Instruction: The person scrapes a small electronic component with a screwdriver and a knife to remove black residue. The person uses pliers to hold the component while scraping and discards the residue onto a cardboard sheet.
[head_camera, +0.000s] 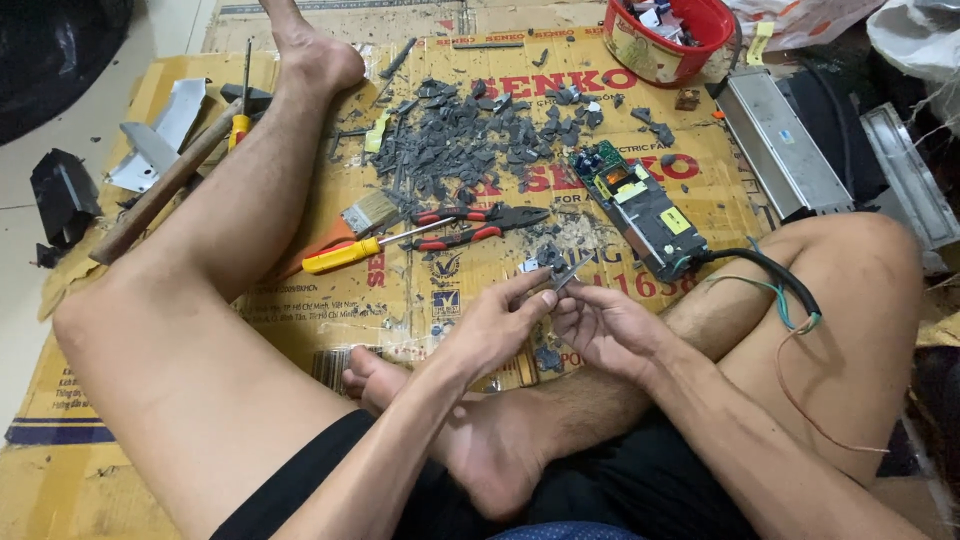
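Small grey metal piece (563, 272), thin and bent, pinched at the meeting fingertips of left hand (497, 325) and right hand (607, 327), above the flattened cardboard sheet (420, 300) and between the bent legs. Fingers of both hands curled closed on that piece. Just beyond, a long circuit board (640, 208) with yellow labels on dark parts, a black cable (775, 280) trailing from its near end over the right thigh. Left of the board, red-handled pliers (470, 225) and a yellow-handled screwdriver (365, 250), near a paintbrush (372, 212). Farther out, a scatter of dark grey plastic shards (470, 140) over bold red printed lettering on the tan cardboard. At the far edge, a round red tub (665, 40) with a cream label band. On the right, long silver metal housing (780, 145). Far left, a wooden-handled hammer (160, 190).
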